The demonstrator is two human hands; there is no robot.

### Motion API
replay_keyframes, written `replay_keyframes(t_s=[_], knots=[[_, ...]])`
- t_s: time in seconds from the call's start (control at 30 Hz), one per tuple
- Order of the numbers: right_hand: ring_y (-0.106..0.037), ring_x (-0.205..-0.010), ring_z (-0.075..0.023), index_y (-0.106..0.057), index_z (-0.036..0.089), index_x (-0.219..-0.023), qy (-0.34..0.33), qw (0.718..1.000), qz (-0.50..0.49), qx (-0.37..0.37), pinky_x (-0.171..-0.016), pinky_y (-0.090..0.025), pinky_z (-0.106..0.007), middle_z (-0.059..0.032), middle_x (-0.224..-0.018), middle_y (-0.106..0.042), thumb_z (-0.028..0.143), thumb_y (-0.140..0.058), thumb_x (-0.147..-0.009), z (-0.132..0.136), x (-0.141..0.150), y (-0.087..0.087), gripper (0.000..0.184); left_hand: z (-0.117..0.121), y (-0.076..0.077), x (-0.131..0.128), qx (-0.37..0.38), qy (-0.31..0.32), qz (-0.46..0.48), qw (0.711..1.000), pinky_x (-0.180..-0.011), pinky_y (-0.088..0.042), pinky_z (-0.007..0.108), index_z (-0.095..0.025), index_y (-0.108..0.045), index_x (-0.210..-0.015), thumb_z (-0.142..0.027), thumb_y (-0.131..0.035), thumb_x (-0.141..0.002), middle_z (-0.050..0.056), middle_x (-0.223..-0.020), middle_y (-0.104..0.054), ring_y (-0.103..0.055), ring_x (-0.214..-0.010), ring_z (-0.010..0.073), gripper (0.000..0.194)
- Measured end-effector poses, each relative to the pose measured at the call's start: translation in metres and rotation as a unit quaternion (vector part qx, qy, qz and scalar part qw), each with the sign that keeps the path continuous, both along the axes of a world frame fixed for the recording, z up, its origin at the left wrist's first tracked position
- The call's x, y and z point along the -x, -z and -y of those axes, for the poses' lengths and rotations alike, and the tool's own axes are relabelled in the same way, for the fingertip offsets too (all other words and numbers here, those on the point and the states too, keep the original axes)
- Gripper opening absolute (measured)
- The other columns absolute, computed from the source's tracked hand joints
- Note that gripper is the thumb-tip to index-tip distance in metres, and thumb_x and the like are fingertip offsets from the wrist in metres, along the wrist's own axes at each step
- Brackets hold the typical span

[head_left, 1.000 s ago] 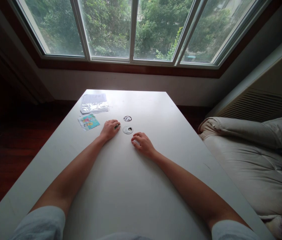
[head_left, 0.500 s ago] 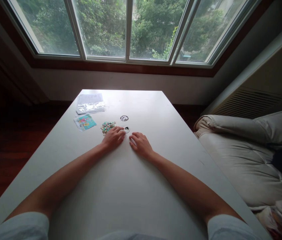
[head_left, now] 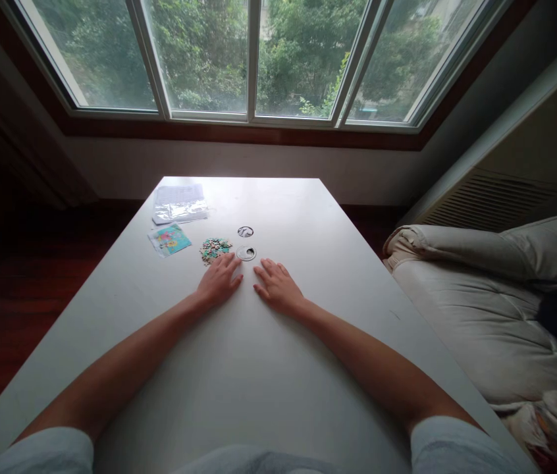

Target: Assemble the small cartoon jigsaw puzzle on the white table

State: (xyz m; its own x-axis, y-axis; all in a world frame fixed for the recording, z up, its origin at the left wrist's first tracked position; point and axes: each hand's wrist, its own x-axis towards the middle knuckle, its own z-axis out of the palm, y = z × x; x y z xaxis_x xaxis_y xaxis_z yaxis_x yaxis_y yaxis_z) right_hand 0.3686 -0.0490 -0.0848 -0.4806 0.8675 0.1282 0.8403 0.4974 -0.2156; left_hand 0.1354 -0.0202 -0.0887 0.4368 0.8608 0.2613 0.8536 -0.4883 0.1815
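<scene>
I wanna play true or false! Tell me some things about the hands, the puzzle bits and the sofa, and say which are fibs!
1. The pile of puzzle pieces is nearer the left hand than the right hand. True.
2. The hands are clasped together. False: they are apart.
3. The far disc overlaps the near disc. False: they lie apart.
4. The window shows green leaves. True.
5. The sofa is left of the table. False: it's on the right.

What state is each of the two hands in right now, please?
Left hand: open, palm down, beside the pile of small multicoloured pieces.
Right hand: open, palm down on the white table.
</scene>
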Motion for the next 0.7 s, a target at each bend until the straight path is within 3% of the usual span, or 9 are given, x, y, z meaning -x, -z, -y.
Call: replay_keyframes(t_s=[0.13,0.23,0.4,0.7], knots=[[-0.019,-0.155,-0.0274,-0.039,0.023,-0.156,0.000,0.999,0.024,0.023,-0.125,-0.015,-0.048,-0.0107,-0.167,-0.025,0.058,-0.035,-0.103,0.006,-0.003,-0.006,0.063,0.014,-0.002,0.003,0.022,0.049,-0.038,0.998,-0.125,-0.024,0.050,-0.021,-0.046,-0.150,-0.053,-0.041,-0.100,0.013,-0.161,-0.037,-0.030,-0.150,0.0309,0.060],[-0.012,-0.156,-0.0309,-0.033,0.027,-0.159,0.008,0.998,0.047,0.040,-0.125,-0.009,-0.053,-0.0088,-0.169,-0.019,0.068,-0.035,-0.099,0.011,-0.005,-0.009,0.073,0.024,-0.001,0.009,0.042,0.083,-0.059,0.994,-0.126,-0.019,0.052,-0.026,-0.034,-0.158,-0.061,-0.036,-0.100,0.010,-0.167,-0.027,-0.023,-0.154,0.0309,0.068],[-0.007,-0.156,-0.0338,-0.023,0.029,-0.162,0.008,0.995,0.073,0.065,-0.123,-0.004,-0.059,-0.0087,-0.170,-0.009,0.078,-0.029,-0.095,0.016,-0.005,-0.012,0.084,0.033,0.002,0.014,0.049,0.081,-0.068,0.993,-0.126,-0.013,0.053,-0.030,-0.026,-0.161,-0.068,-0.034,-0.098,0.007,-0.169,-0.021,-0.017,-0.156,0.0304,0.074],[-0.007,-0.157,-0.0320,-0.023,0.029,-0.162,-0.005,0.995,0.078,0.057,-0.124,-0.005,-0.058,-0.0084,-0.170,-0.010,0.081,-0.026,-0.093,0.013,-0.004,-0.014,0.086,0.017,-0.007,0.029,0.063,0.109,-0.073,0.989,-0.125,-0.011,0.057,-0.031,-0.031,-0.160,-0.069,-0.036,-0.098,0.007,-0.168,-0.024,-0.019,-0.155,0.0315,0.073]])
